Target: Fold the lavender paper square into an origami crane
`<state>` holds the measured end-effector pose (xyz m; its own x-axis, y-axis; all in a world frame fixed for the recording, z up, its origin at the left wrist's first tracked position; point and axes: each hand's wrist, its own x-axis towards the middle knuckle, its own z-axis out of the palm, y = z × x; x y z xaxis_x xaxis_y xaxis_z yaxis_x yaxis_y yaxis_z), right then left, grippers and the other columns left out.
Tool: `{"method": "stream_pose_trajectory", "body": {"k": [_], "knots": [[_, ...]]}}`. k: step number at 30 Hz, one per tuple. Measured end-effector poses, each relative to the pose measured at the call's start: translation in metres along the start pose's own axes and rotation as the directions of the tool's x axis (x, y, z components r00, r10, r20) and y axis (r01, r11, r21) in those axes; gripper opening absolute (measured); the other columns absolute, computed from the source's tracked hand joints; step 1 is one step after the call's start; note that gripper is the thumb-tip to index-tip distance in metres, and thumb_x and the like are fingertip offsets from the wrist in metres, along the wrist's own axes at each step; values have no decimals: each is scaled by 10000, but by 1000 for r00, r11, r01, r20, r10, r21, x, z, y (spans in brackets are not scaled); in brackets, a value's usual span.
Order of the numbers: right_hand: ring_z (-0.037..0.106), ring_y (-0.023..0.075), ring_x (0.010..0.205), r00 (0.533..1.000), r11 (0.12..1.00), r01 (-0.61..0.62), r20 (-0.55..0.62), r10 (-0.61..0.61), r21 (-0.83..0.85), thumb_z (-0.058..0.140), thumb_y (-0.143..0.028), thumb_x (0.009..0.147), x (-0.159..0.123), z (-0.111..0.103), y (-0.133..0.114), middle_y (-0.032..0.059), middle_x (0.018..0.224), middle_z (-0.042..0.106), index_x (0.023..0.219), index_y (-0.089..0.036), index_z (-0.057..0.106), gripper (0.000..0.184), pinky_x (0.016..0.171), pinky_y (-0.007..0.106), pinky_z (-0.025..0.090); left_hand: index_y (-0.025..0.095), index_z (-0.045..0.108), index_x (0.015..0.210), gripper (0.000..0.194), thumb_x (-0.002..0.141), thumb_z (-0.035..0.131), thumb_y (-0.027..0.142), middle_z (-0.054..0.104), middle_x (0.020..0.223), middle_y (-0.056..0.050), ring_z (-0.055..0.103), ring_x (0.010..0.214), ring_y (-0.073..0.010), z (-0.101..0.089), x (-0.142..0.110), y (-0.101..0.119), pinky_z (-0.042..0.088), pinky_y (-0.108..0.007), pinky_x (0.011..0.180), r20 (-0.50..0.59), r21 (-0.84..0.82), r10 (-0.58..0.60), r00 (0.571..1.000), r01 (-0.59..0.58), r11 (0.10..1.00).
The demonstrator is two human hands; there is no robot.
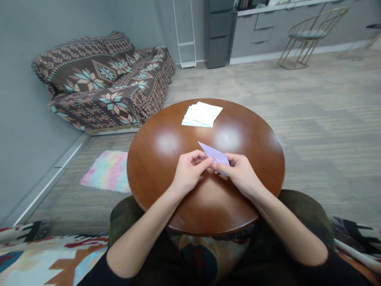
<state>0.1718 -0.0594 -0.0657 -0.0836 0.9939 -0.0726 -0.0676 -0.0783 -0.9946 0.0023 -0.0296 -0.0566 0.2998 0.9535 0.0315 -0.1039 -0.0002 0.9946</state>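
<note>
Worktop: round, with a glossy reddish-brown wood finish, spreading beneath the fingers and out past them on every side.
Paper sheets: a loosely fanned stack, white to pale mint, lying flat beyond the fingers, apart from them, near the far edge.
Glare: two bright patches beyond the fingers, one leftward, one rightward.

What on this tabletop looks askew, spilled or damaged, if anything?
No spill or damage shows. Only the paper sheets toward the far side of the round wooden table look askew: their edges fan out rather than line up. The lavender paper in the left hand and right hand shows no tear.
</note>
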Motion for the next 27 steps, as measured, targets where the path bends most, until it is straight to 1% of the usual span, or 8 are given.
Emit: {"method": "stream_pose_trajectory", "body": {"k": [3, 7, 13, 17, 20, 23, 26, 27], "knots": [[511, 123, 594, 1000, 1000, -11, -8, 11, 11, 769, -368, 806, -1, 2, -1, 24, 711, 676, 818, -135, 745, 235, 538, 254, 353, 151, 685, 682, 194, 767, 824, 256, 690, 632, -8, 620, 589, -124, -1, 1, -5, 463, -242, 607, -13, -82, 1, 1000, -2, 997], [488, 111, 572, 1000, 1000, 5, 22, -5, -8, 765, -356, 807, -3, 3, -4, 12, 698, 653, 796, -136, 731, 223, 531, 251, 364, 149, 670, 640, 216, 741, 839, 237, 675, 633, -7, 611, 607, -124, -1, 1, -7, 473, -255, 644, -42, -169, -14, 999, 7, 986], [499, 114, 561, 1000, 999, -22, 21, 23, -31, 747, -312, 797, -3, 3, -5, 8, 679, 655, 823, -132, 727, 183, 536, 253, 379, 144, 664, 624, 220, 739, 829, 233, 629, 629, -3, 560, 616, -101, -1, 3, -1, 453, -235, 644, -82, -293, -42, 996, 16, 956], [521, 123, 567, 999, 997, -23, 40, 26, -75, 738, -310, 798, -3, 2, -3, 7, 665, 650, 797, -138, 710, 174, 537, 254, 377, 140, 647, 595, 222, 729, 813, 202, 594, 623, 1, 538, 623, -90, 0, 3, 3, 438, -214, 633, -121, -323, -32, 992, -9, 946], [526, 126, 575, 997, 996, -27, 68, 33, -90, 727, -299, 800, -4, 2, -3, 5, 664, 650, 781, -146, 700, 157, 541, 253, 380, 142, 608, 554, 253, 714, 802, 175, 565, 609, 5, 528, 619, -86, -1, 4, 4, 429, -202, 609, -182, -354, -12, 983, -54, 934], [525, 126, 579, 996, 993, -42, 77, 51, -111, 718, -282, 799, -5, 1, -2, 4, 666, 654, 771, -149, 697, 138, 545, 252, 377, 141, 609, 572, 233, 696, 806, 158, 567, 629, 7, 528, 621, -77, -8, 9, 7, 434, -187, 600, -261, -388, -9, 965, -96, 917], [521, 125, 578, 996, 994, -50, 70, 57, -97, 732, -287, 784, -4, 0, -1, 6, 664, 657, 744, -149, 691, 150, 545, 253, 368, 145, 623, 636, 224, 703, 829, 201, 595, 686, 6, 540, 633, -65, -15, 12, 10, 449, -172, 607, -352, -418, -26, 936, -132, 899], [506, 120, 564, 996, 996, -55, 65, 60, -77, 737, -293, 781, -4, 0, 0, 4, 654, 652, 730, -149, 686, 161, 537, 252, 355, 146, 632, 666, 226, 715, 835, 235, 609, 713, 1, 550, 647, -67, -16, 12, 10, 454, -170, 609, -361, -423, -35, 932, -130, 897]]}}
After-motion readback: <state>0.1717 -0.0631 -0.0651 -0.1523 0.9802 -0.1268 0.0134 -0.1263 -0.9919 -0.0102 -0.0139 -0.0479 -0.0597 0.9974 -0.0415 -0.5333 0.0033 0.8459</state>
